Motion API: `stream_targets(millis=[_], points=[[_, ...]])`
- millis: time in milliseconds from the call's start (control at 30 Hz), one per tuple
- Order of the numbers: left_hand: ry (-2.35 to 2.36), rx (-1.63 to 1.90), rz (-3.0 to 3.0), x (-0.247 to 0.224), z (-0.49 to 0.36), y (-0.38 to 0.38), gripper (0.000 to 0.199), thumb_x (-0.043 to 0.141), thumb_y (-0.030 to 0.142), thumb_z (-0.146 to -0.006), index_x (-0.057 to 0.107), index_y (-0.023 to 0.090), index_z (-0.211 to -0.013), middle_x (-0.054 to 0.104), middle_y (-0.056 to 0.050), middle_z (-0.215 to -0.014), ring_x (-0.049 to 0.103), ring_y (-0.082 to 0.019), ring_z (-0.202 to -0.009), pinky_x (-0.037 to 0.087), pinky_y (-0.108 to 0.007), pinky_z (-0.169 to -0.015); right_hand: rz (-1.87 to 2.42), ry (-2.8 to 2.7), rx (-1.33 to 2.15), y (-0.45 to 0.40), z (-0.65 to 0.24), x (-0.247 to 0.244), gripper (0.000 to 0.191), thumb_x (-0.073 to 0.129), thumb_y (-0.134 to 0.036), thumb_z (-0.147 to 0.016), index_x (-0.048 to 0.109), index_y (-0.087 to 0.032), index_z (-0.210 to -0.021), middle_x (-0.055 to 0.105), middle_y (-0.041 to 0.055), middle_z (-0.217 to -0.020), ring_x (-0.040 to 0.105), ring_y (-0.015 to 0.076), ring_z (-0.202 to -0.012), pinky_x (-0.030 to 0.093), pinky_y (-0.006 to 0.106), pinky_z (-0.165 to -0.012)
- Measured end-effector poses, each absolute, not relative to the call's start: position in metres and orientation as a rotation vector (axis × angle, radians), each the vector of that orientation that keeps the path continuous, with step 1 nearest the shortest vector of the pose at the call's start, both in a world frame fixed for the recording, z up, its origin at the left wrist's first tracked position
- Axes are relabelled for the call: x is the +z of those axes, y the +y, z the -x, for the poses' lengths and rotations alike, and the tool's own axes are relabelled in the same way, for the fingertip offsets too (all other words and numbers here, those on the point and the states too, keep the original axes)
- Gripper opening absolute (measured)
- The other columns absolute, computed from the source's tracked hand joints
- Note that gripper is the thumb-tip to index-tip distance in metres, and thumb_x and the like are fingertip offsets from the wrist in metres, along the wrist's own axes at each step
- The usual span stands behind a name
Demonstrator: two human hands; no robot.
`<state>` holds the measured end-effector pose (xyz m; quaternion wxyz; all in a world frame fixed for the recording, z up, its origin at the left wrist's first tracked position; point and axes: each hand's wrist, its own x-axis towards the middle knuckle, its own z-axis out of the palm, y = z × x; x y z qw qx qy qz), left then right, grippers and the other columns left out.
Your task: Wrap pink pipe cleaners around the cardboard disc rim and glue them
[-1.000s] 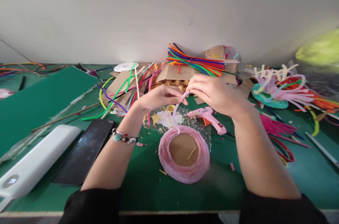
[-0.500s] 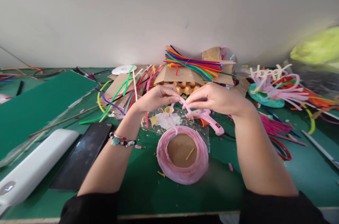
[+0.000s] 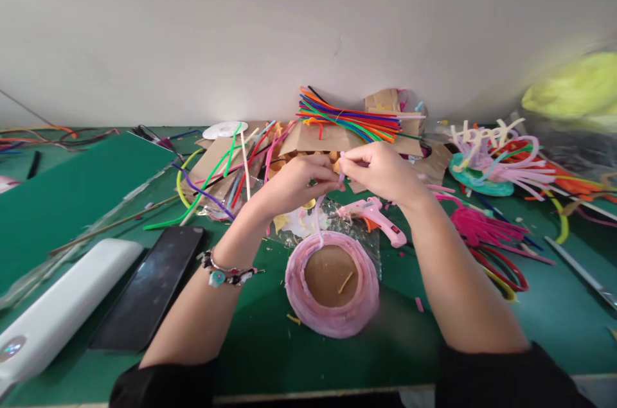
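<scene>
A pale pink pipe cleaner (image 3: 319,218) rises from the inner edge of a round pink pipe-cleaner basket (image 3: 357,311) with a brown cardboard bottom. My left hand (image 3: 308,178) pinches the pipe cleaner above the basket. Just to the right and slightly higher, the fingertips of my right hand (image 3: 373,164) are closed on its upper end, which stands upright between the hands. A pink hot glue gun (image 3: 373,215) lies behind the basket, below my right hand, on a clear plastic sheet with glue scraps.
A bundle of coloured pipe cleaners (image 3: 344,114) rests on cardboard at the back. To the left are a black phone (image 3: 152,289), a white device (image 3: 72,302) and a green board (image 3: 77,196). A pipe-cleaner piece with a teal base (image 3: 482,177) and scissors-like metal blade (image 3: 576,270) lie right.
My right hand has moved up and slightly left, close to my left hand. The pipe cleaner's end, slanted down to the right before, now points upward. The basket stays in place.
</scene>
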<state>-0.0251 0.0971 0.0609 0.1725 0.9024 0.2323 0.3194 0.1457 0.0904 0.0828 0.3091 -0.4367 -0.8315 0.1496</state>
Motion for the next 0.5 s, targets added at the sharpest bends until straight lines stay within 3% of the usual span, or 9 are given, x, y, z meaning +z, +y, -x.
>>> stream_targets(millis=[100, 167, 333, 500], points=[[0.622, 0.879, -2.441, 0.059, 0.029, 0.101, 0.019, 0.050, 0.020, -0.082, 0.067, 0.014, -0.075, 0.060, -0.004, -0.074, 0.054, -0.010, -0.069, 0.042, -0.021, -0.066, 1.066, -2.137, 0.307, 0.092, -0.145, 0.082, 0.010, 0.053, -0.024, -0.075, 0.053, -0.016, -0.069, 0.041, -0.0052, -0.056, 0.038, 0.0065, -0.053, 0.029, 0.021, -0.052], [0.583, 0.863, -2.354, 0.056, 0.032, 0.103, 0.020, 0.050, 0.021, -0.082, 0.067, 0.014, -0.076, 0.061, -0.004, -0.076, 0.054, -0.009, -0.070, 0.043, -0.020, -0.065, 0.991, -2.124, 0.250, 0.093, -0.146, 0.081, 0.012, 0.058, -0.022, -0.073, 0.056, -0.016, -0.083, 0.049, -0.0031, -0.066, 0.044, 0.0076, -0.059, 0.033, 0.021, -0.054], [0.559, 0.902, -2.224, 0.052, 0.036, 0.109, 0.020, 0.052, 0.025, -0.082, 0.067, 0.013, -0.078, 0.059, -0.003, -0.074, 0.054, -0.009, -0.069, 0.044, -0.018, -0.063, 0.845, -2.218, 0.095, 0.098, -0.149, 0.081, 0.009, 0.055, -0.022, -0.079, 0.060, -0.016, -0.073, 0.055, 0.0011, -0.072, 0.050, 0.0105, -0.067, 0.037, 0.024, -0.060], [0.596, 0.928, -2.243, 0.051, 0.039, 0.110, 0.020, 0.052, 0.025, -0.082, 0.066, 0.013, -0.078, 0.057, -0.002, -0.071, 0.053, -0.009, -0.068, 0.043, -0.018, -0.061, 0.869, -2.364, 0.055, 0.099, -0.151, 0.082, 0.015, 0.049, -0.020, -0.084, 0.063, -0.015, -0.080, 0.056, 0.0042, -0.078, 0.052, 0.0130, -0.074, 0.039, 0.026, -0.067]])
